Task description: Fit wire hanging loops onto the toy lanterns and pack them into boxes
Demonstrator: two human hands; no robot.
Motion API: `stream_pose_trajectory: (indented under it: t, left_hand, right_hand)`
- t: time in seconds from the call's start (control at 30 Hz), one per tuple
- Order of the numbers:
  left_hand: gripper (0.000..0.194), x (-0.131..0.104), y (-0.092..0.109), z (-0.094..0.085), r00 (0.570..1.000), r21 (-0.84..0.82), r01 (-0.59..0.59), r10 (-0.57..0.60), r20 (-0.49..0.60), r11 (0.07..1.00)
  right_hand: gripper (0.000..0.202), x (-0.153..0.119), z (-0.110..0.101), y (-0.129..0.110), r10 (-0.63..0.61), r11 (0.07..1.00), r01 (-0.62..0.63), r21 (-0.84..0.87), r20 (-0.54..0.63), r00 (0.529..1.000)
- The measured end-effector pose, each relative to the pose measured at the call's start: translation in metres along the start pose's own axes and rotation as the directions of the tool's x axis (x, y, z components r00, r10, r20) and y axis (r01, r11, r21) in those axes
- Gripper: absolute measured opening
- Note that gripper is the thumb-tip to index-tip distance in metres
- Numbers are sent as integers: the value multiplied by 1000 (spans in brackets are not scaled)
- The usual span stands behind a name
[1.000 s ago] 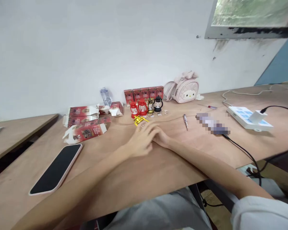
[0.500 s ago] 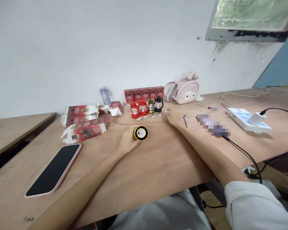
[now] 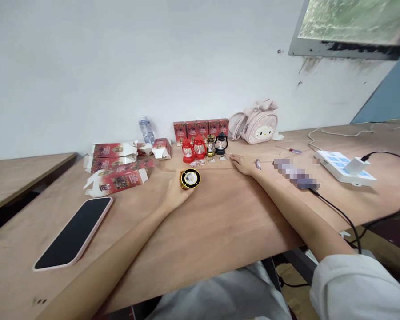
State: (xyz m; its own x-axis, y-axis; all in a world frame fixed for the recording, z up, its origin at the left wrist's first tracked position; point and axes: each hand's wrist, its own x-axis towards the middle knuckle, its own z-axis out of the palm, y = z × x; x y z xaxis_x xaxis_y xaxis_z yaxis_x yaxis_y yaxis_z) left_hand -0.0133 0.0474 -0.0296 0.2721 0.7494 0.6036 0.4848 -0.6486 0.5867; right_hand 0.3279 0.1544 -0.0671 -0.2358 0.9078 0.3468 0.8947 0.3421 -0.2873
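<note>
My left hand (image 3: 176,194) is wrapped round a small gold lantern (image 3: 190,178), held over the table with its round black underside and pale centre facing me. My right hand (image 3: 241,164) rests on the table with fingers stretched out, the tips by small shiny metal pieces (image 3: 223,158) too small to make out. Behind these pieces stand two red lanterns (image 3: 188,151), a gold-and-black lantern (image 3: 211,146) and a black lantern (image 3: 221,144), all upright in a row. A short pen-like tool (image 3: 258,164) lies right of my right hand, partly hidden by it.
Several small red boxes (image 3: 202,128) line the wall. Opened red cartons (image 3: 120,180) and a clear bottle (image 3: 146,131) are at left, with a phone (image 3: 74,232) nearer. Rightward are a pink bag (image 3: 260,128), a screwdriver (image 3: 294,151), a blurred-out device (image 3: 296,174) and a power strip (image 3: 340,163).
My left hand has shifted slightly left and up with the lantern, whose underside now tilts more upward. The right hand's fingers have moved a little and lie flatter on the table.
</note>
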Motion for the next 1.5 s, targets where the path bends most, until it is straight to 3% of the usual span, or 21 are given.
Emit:
stream_pose_trajectory:
  t: [0.2, 0.47, 0.57, 0.73, 0.87, 1.03, 1.5]
  left_hand:
    - [43, 1, 0, 0, 1000, 5, 10, -10, 4, 1000]
    - [41, 1, -1, 0, 1000, -4, 19, -19, 11, 1000]
    - [42, 1, -1, 0, 1000, -7, 21, -21, 20, 1000]
    - [39, 2, 1, 0, 999, -33, 33, -32, 34, 999]
    - [40, 2, 0, 0, 999, -52, 30, -29, 21, 998]
    - [41, 2, -1, -2, 999, -35, 42, -42, 20, 998]
    - [41, 0, 1, -1, 997, -44, 35, -32, 64, 998]
  right_hand:
    - [44, -37, -13, -13, -45, 999, 45, 12, 24, 999]
    - [35, -66, -19, -78, -265, 942, 253, 219, 28, 964]
    - [34, -70, -17, -94, -233, 929, 232, 289, -31, 972]
    - [38, -56, -15, -75, 40, 959, 22, 283, -208, 977]
    - [46, -30, -15, -44, 156, 987, -149, 58, -139, 978]
    - [38, -16, -15, -34, 149, 988, -151, -18, -62, 987]
    - [31, -31, -16, -46, 202, 971, -213, -104, -112, 973]
